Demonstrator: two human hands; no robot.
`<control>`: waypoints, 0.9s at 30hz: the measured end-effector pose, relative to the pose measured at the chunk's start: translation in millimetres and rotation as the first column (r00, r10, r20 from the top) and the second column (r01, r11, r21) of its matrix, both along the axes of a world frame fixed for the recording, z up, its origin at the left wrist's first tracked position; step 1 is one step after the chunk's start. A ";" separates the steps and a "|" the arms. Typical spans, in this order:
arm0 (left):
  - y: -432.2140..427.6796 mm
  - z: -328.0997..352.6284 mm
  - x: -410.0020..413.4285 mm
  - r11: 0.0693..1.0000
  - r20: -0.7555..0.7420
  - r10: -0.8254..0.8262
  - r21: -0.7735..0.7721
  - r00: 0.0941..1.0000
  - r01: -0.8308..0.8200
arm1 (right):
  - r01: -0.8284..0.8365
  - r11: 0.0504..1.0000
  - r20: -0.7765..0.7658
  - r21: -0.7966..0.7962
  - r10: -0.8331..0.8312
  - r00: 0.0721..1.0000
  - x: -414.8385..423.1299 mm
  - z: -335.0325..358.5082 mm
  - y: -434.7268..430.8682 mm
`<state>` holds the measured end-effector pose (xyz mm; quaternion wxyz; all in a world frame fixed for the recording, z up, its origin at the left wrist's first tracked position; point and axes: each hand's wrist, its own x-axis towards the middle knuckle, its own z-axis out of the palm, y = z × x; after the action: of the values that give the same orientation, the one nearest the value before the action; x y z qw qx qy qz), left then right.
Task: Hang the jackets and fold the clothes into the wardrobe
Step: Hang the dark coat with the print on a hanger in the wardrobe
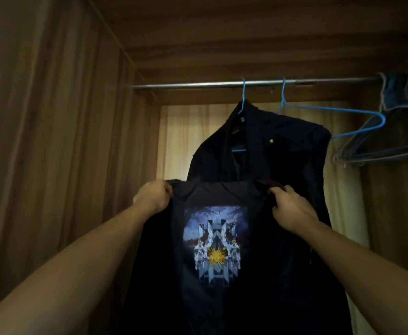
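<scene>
So both hands are up and busy here. The left hand (153, 198) is bunched into a fist around the top left corner of a dark printed t-shirt (222, 286), and the right hand (291, 209) is pinching the opposite top corner, fingers curled over the edge. The shirt hangs flat between them, top edge running side to side, long axis straight down, with the blue-and-yellow print (215, 245) facing the person.

Right behind the shirt, a bit higher and slightly toward the right hand, a dark jacket (270, 146) already hangs on a blue wire hanger (242, 97) from the metal rail (198, 85). Next along the rail to the right is an empty blue hanger (331, 110), then a bunch of spare ones (379, 146) shoved into the corner.

My guess: this one's a fold job, not a hang job, so what matters is that the shirt is held level at both shoulders, square to the wardrobe (53, 141). Neither hand looks closer than the other. Can't see any shelf from here, so where it ends up is anyone's call.
</scene>
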<state>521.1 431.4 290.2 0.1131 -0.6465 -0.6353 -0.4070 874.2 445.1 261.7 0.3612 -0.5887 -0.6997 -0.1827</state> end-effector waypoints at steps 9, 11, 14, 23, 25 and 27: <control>48.1 -192.3 -23.1 0.932 0.026 -0.083 -0.352 0.996 0.087 | -0.096 0.938 0.071 -0.333 0.127 0.989 20.5 -164.2 38.7; 58.2 -239.8 -29.6 0.876 -0.015 -0.138 -0.468 0.990 0.115 | -0.115 0.887 0.059 -0.447 0.158 0.986 25.5 -208.1 42.4; 64.9 -315.4 -34.2 0.763 -0.077 -0.201 -0.637 0.977 0.107 | -0.098 0.795 0.070 -0.599 0.174 0.982 29.9 -273.8 44.1; 40.0 -424.0 -17.5 0.673 -0.202 -0.290 -0.738 0.935 0.049 | -0.046 0.611 0.055 -0.790 0.144 0.988 33.9 -396.0 15.8; 27.3 -427.1 -13.3 0.677 -0.178 -0.265 -0.734 0.948 0.052 | -0.056 0.615 0.018 -0.787 0.113 0.993 31.0 -394.4 4.6; 14.6 -424.9 -8.9 0.742 -0.108 -0.214 -0.664 0.971 0.090 | -0.110 0.658 -0.030 -0.745 0.131 0.991 30.9 -388.5 -8.4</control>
<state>512.2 446.0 -134.7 -0.0979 -0.7282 -0.6697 -0.1080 905.2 436.7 -126.8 0.0917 -0.6348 -0.7552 0.1354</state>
